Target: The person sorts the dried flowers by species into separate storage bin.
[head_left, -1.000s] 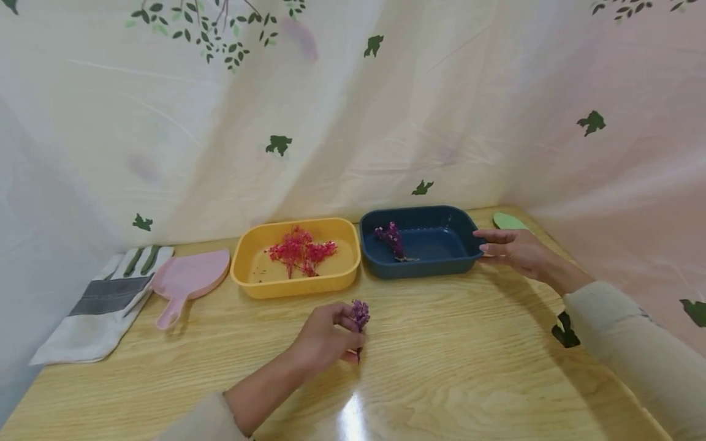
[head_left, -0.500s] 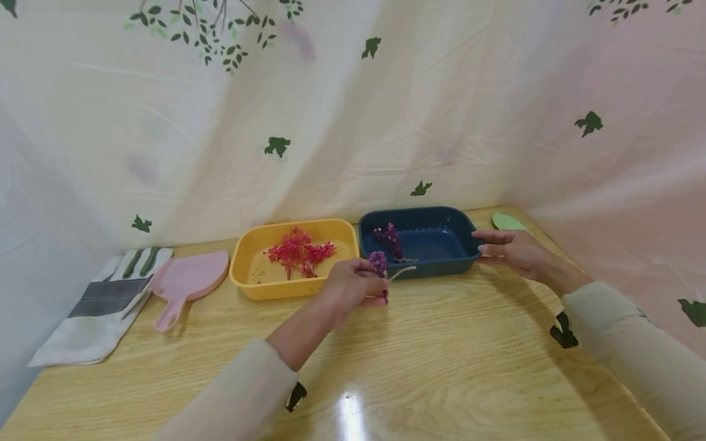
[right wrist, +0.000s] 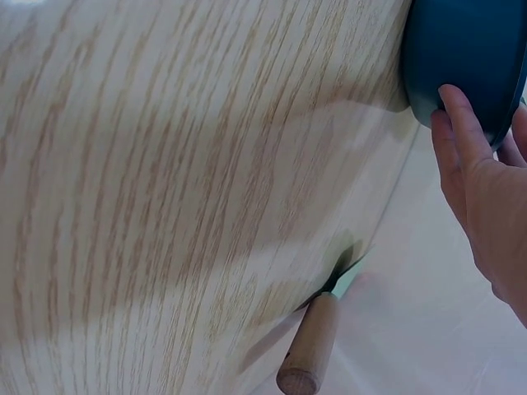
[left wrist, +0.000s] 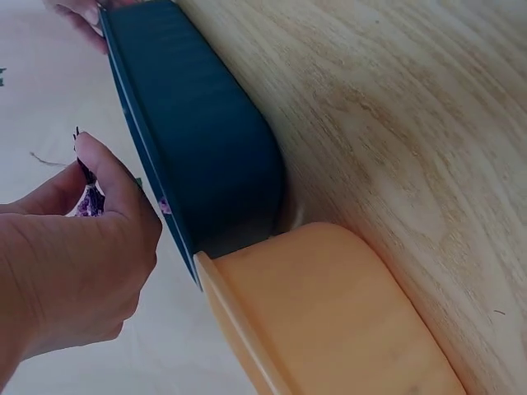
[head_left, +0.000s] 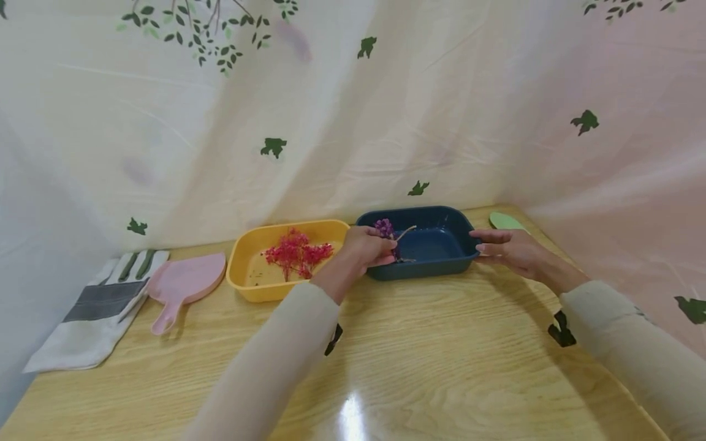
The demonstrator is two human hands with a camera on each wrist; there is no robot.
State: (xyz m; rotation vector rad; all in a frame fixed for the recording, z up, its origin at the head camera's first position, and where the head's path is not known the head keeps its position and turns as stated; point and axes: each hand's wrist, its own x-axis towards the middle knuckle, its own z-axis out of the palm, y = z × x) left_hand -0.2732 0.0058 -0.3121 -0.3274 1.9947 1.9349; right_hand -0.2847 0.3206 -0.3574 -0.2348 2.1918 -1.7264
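Note:
My left hand (head_left: pixel 364 248) pinches a small bunch of purple dried flowers (head_left: pixel 384 228), tied with pale twine, over the left end of a dark blue dish (head_left: pixel 441 245). The left wrist view shows the flowers (left wrist: pixel 90 202) between thumb and fingers, above the dish rim. Another purple bunch in that dish is mostly hidden behind the hand. At the dish's right end, my right hand (head_left: pixel 510 248) holds the rim; in the right wrist view its fingers (right wrist: pixel 461 123) press the outer wall. A yellow dish (head_left: pixel 242 272) holding pink-red dried flowers (head_left: pixel 292 251) stands close on the left.
A pink dustpan-shaped board (head_left: pixel 187 278) with a handle lies left of the yellow dish. Beside it is a grey-and-white striped cloth (head_left: pixel 102 300). A green-headed tool (head_left: pixel 504 220) with a wooden handle (right wrist: pixel 309 346) lies behind my right hand. A fabric backdrop hangs behind the table.
My left hand has carried the purple bunch from above the front of the table, up and rightward, to over the blue dish. My right hand has stayed at the dish's right end.

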